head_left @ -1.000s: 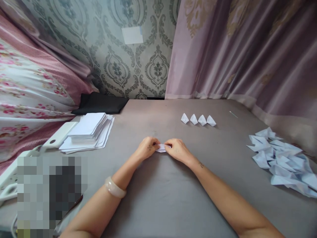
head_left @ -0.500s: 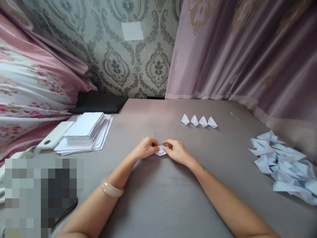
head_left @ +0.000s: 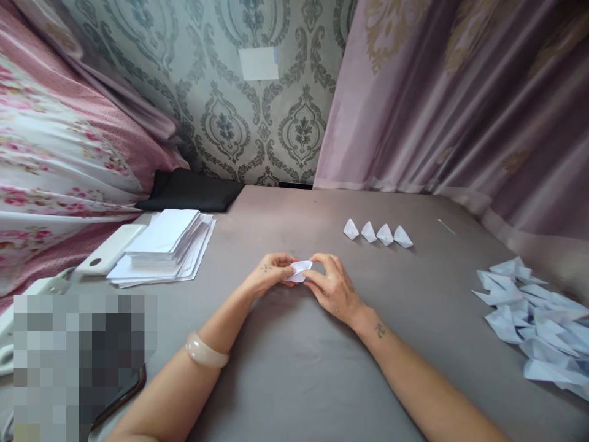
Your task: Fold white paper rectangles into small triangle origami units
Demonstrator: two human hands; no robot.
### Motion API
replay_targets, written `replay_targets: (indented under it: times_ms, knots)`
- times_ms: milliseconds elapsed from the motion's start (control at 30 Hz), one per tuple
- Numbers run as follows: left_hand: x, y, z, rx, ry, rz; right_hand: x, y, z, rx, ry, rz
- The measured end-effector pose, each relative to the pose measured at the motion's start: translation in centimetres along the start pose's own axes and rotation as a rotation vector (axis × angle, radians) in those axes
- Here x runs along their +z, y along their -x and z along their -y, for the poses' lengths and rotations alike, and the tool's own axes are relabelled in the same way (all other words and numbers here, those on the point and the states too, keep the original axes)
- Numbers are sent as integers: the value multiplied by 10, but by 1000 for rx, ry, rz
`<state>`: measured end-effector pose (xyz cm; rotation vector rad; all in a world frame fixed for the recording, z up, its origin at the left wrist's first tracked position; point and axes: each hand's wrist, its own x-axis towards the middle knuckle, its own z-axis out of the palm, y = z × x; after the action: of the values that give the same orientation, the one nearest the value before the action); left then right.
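Between my two hands, over the middle of the table, is a small folded white paper piece (head_left: 300, 270). My left hand (head_left: 275, 270) pinches its left end, thumb on the near side and fingers behind. My right hand (head_left: 332, 283) grips its right end between thumb and fingers, with the fingers curled. The fold's inner layers are too small to make out. Beyond my right hand, a row of several pointed folded paper shapes (head_left: 385, 234) stands on the grey table (head_left: 285, 362).
At the left lies a stack of white paper sheets (head_left: 161, 239), beside a white flat device (head_left: 110, 250) and a black cloth (head_left: 193, 190). A heap of folded papers (head_left: 543, 319) covers the right side. A thin white stick (head_left: 446, 226) lies far right; curtains (head_left: 396, 110) hang behind.
The paper piece has tilted, showing more of its face. My right hand has turned and now holds its right end with fingers higher. The view has shifted slightly left.
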<state>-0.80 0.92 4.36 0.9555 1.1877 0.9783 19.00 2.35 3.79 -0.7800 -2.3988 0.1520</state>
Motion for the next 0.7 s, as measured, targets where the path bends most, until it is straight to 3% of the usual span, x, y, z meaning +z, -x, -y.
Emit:
replay_targets:
  times_ms: [300,500,567,700]
  knots:
    - [1,1,-1,-27,-93,52,1,2,6,12,-62,35]
    - [-6,0,-8,-42,-115,6,-3,7,-1,40,-122,170]
    - [-9,0,-8,-39,-40,-59,-5,4,-2,124,-89,169]
    - [-15,-5,-3,-45,76,-167,-10,-8,-13,479,154,180]
